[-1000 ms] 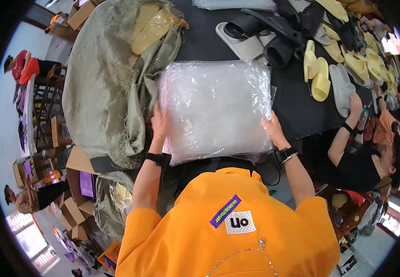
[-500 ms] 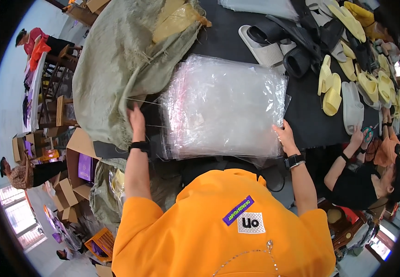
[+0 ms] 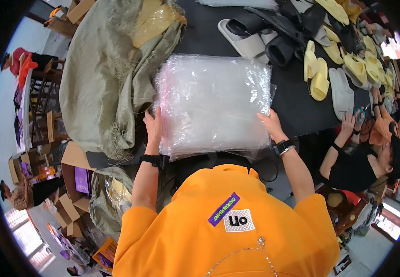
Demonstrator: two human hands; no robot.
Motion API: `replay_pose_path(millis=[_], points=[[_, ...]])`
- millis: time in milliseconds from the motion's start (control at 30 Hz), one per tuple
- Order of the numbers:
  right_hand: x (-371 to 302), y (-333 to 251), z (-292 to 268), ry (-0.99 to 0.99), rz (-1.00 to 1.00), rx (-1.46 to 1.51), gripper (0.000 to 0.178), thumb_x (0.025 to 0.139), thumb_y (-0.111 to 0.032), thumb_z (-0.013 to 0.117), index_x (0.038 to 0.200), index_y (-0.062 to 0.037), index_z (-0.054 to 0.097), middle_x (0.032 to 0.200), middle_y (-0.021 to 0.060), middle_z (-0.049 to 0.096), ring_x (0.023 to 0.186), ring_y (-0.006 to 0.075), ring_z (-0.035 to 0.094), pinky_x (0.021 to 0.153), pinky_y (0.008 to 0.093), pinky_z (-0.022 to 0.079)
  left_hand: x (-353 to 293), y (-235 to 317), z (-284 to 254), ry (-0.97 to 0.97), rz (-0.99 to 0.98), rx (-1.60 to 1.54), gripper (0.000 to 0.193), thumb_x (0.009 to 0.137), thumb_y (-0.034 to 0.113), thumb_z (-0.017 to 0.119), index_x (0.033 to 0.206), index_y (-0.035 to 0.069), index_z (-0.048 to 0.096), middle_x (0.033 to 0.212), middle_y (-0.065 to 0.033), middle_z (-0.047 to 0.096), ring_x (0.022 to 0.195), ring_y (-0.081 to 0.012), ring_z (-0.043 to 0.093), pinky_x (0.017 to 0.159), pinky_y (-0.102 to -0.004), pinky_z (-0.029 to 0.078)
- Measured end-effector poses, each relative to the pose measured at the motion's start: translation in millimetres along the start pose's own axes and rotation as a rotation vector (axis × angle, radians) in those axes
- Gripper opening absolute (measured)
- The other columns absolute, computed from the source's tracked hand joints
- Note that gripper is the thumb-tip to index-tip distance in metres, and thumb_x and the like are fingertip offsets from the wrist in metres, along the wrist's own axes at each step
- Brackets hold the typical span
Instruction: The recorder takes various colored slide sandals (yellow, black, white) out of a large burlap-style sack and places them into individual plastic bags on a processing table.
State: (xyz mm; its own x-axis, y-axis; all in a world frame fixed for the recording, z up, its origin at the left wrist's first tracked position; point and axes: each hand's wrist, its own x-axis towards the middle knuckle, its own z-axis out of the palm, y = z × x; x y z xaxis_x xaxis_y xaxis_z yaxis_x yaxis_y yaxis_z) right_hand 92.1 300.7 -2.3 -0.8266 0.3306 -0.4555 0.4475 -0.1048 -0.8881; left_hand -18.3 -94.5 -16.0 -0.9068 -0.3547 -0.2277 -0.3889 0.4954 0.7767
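A thick stack of clear plastic bags [image 3: 213, 106] lies on the black table before me, pinkish along its left edge. My left hand [image 3: 153, 127] is set against that left edge, its fingers stretched out and apart. At the lower right corner, my right hand [image 3: 272, 125] grips the stack, thumb on top; the fingers beneath are partly hidden by the plastic. Close to my left hand, a large grey-green woven sack [image 3: 103, 83] slumps on the table, with yellowish film [image 3: 156, 23] at its top.
Black, white and yellow slide sandals [image 3: 320, 78] crowd the right of the table [image 3: 296, 111]. More clear plastic [image 3: 241, 3] lies at the far edge. On the right, a person in black [image 3: 352, 161] holds scissors [image 3: 359, 115]. Cardboard boxes [image 3: 73, 159] stand at lower left.
My left hand has moved from beside the sack to the stack's left edge, which looks more even now. My right hand stays at the right corner. The whole view has shifted slightly.
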Motion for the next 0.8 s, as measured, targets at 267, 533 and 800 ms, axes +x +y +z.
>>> replay_pose_path(millis=[267, 533, 800], points=[[-3, -10, 30, -0.165, 0.050, 0.077, 0.050, 0.075, -0.013, 0.061, 0.118, 0.0021, 0.040, 0.103, 0.0082, 0.054, 0.091, 0.0150, 0.051, 0.080, 0.0276, 0.042, 12, -1, -13, -0.207, -0.051, 0.162, 0.081, 0.069, 0.046, 0.057, 0.127, -0.003, 0.031, 0.127, -0.0251, 0.033, 0.113, -0.0400, 0.038, 0.094, -0.0413, 0.032], [6, 25, 25, 0.247, -0.308, -0.827, 0.050, 0.070, -0.012, 0.062, 0.114, 0.0040, 0.044, 0.101, 0.0139, 0.053, 0.088, 0.0187, 0.053, 0.076, 0.0307, 0.045, 1, 13, -11, -0.100, -0.012, 0.520, 0.075, 0.069, 0.046, 0.058, 0.127, 0.003, 0.035, 0.126, -0.0243, 0.033, 0.113, -0.0417, 0.035, 0.092, -0.0456, 0.033], [22, 15, 15, -0.032, -0.001, -0.166, 0.059, 0.068, -0.015, 0.066, 0.118, 0.0039, 0.040, 0.114, 0.0192, 0.040, 0.104, 0.0280, 0.044, 0.087, 0.0342, 0.039, 4, 2, -8, -0.069, -0.059, 0.057, 0.083, 0.064, 0.032, 0.068, 0.123, -0.009, 0.028, 0.113, -0.0258, 0.046, 0.099, -0.0341, 0.051, 0.083, -0.0376, 0.042]])
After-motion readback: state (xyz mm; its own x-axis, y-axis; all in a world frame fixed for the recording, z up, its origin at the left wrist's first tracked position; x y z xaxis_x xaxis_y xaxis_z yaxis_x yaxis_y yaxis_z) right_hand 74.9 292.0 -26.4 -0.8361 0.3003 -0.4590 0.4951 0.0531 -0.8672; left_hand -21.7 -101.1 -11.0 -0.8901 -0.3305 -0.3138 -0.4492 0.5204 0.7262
